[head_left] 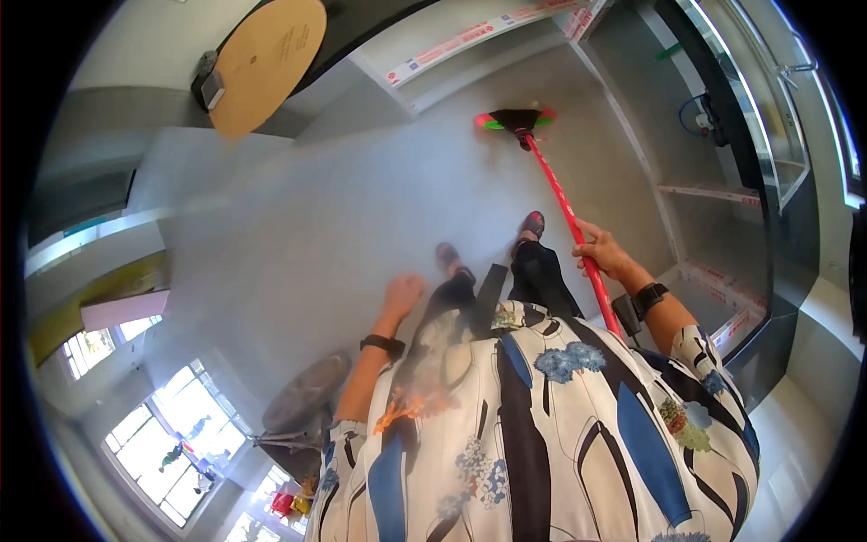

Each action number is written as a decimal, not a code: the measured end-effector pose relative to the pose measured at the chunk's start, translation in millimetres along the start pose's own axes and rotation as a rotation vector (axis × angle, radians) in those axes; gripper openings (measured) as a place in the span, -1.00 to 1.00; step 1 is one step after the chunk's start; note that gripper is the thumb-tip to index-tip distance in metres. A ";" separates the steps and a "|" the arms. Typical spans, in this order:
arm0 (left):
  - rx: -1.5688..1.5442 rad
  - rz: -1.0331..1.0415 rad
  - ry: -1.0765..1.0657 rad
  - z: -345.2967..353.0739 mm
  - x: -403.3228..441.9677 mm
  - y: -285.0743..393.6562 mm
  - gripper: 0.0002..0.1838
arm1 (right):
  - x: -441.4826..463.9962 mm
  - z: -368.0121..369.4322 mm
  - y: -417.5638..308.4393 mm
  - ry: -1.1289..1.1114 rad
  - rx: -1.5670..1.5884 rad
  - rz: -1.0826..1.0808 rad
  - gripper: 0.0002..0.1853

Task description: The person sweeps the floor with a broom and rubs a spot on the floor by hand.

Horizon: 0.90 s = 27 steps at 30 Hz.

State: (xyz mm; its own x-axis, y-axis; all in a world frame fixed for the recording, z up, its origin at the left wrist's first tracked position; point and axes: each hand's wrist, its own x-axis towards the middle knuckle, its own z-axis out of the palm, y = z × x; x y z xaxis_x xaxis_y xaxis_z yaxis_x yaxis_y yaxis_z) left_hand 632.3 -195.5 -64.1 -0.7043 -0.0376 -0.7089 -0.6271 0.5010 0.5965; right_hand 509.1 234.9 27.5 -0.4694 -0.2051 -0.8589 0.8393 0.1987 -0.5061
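My right hand [603, 253] is wrapped round the red handle of a broom [560, 194]. The broom's dark head, with red and green ends, rests on the grey floor ahead, near the foot of the cabinets. My left hand [404, 294] hangs at my left side with its fingers curled and nothing visible in them; haze over the picture softens its outline. Both wrists wear dark bands. My shoes stand on the floor between the hands and the broom head.
Open cabinet frames [713, 194] with red-and-white tape run along the right and the far side. A round tan board [269, 63] lies on the dark countertop at upper left. A dark round object [307, 390] stands by my left elbow. Windows [163, 452] are at lower left.
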 end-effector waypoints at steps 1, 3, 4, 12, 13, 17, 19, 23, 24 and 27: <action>-0.008 0.000 0.000 -10.2 -7.1 -5.7 -0.75 | -4.4 11.8 -0.3 0.010 -0.034 0.017 -0.30; -0.047 0.044 0.062 -30.2 -16.6 -19.4 -0.76 | -10.0 31.3 0.3 0.027 -0.073 0.027 -0.31; -0.052 0.046 0.057 -38.5 -22.5 -30.3 -0.76 | -13.5 40.3 3.4 0.028 -0.055 0.028 -0.32; -0.359 -0.168 -0.005 -92.4 -57.7 -50.5 -0.71 | -1.9 110.9 -33.1 -0.022 0.078 -0.134 -0.57; -0.356 -0.158 -0.022 -97.2 -56.8 -38.6 -0.71 | 6.9 126.6 -42.9 -0.022 0.058 -0.190 -0.58; -0.687 -0.061 -0.234 -106.4 -49.3 43.9 -0.62 | 44.6 184.9 -54.7 -0.005 -0.077 -0.312 -0.62; -0.877 -0.068 -0.342 -108.0 -56.3 93.3 -0.59 | 63.0 211.7 -50.5 -0.108 -0.023 -0.320 -0.59; -0.891 -0.181 -0.455 -110.1 -61.6 139.2 -0.59 | 80.5 245.3 -42.1 -0.401 -0.072 -0.273 -0.58; -0.769 -0.239 -0.451 -111.6 -64.3 137.4 -0.60 | 93.5 244.6 -31.9 -0.387 -0.061 -0.277 -0.58; -0.818 -0.319 -0.532 -105.0 -69.2 120.0 -0.61 | 100.8 227.6 -41.2 -0.190 -0.917 -0.413 -0.43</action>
State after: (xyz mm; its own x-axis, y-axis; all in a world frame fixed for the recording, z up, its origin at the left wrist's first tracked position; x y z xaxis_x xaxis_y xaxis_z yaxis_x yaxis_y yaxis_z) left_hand 570.9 -223.6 96.0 -0.3517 0.4218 -0.8357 -0.9342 -0.2154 0.2844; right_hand 489.7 -12.1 -20.3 -0.5558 -0.5566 -0.6176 0.0514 0.7184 -0.6937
